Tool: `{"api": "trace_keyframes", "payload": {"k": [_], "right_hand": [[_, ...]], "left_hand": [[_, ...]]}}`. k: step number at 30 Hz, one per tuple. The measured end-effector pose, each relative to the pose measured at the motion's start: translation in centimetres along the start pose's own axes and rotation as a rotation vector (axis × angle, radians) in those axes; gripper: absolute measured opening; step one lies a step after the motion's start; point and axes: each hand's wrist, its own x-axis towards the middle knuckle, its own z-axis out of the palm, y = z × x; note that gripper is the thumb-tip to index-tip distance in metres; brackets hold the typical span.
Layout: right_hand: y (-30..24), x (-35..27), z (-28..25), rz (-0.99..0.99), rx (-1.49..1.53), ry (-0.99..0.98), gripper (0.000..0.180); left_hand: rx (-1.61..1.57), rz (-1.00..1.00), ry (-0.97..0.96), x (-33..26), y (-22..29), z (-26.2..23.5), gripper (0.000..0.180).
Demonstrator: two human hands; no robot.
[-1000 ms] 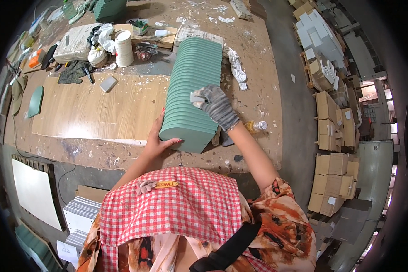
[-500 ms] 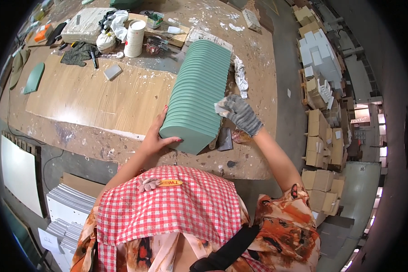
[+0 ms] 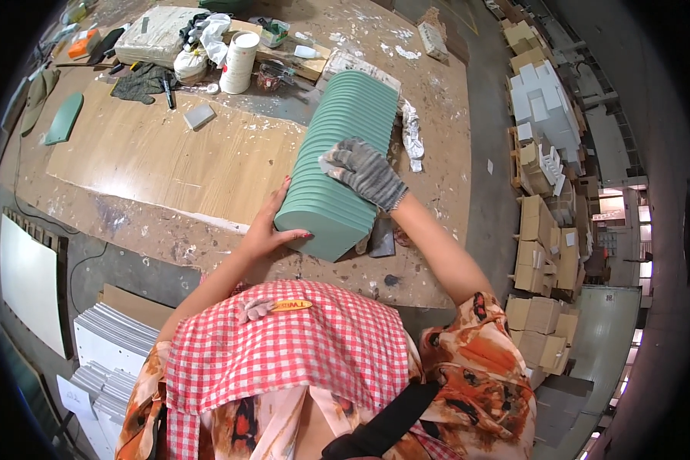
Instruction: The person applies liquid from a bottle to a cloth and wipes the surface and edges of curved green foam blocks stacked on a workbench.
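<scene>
A long row of green panels [image 3: 349, 107] with rounded upper edges stands packed face to face, slanting away from me across the bench. My bare left hand [image 3: 270, 225] grips its near end, the thumb on the front panel and the fingers along the left side. On my right hand [image 3: 366, 173] is a grey knitted glove. Its closed fingers press a small whitish pad [image 3: 327, 164] onto the rounded edges, nearer the left side of the row. The glove hides most of the pad and some of the edges beneath.
Beneath the row lies a paint-spotted workbench [image 3: 153, 222] with a wood-grain board [image 3: 176, 165]. A white cylinder [image 3: 240, 63], dark glove [image 3: 142, 84], grey block [image 3: 199, 116] and single green panel [image 3: 64, 119] lie beyond. Right of the row is a crumpled white cloth [image 3: 412, 134]. Cartons [image 3: 537, 230] line the floor.
My right hand has moved left and slightly up with the pad, from the row's right side onto its rounded top. My left hand keeps its hold on the near end.
</scene>
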Motion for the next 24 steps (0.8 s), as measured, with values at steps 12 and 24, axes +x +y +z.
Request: {"api": "trace_keyframes", "payload": {"k": [12,24], "right_hand": [[-3.7,8.4,4.0,-0.121,-0.229,-0.448,0.025],[-0.3,5.7,-4.1,0.091,0.012,-0.026,0.031]], "left_hand": [[0.043,-0.009,0.013,-0.4,0.3,-0.4,0.107],[0.048,0.077,0.027,-0.3,-0.6,-0.2,0.108]]}}
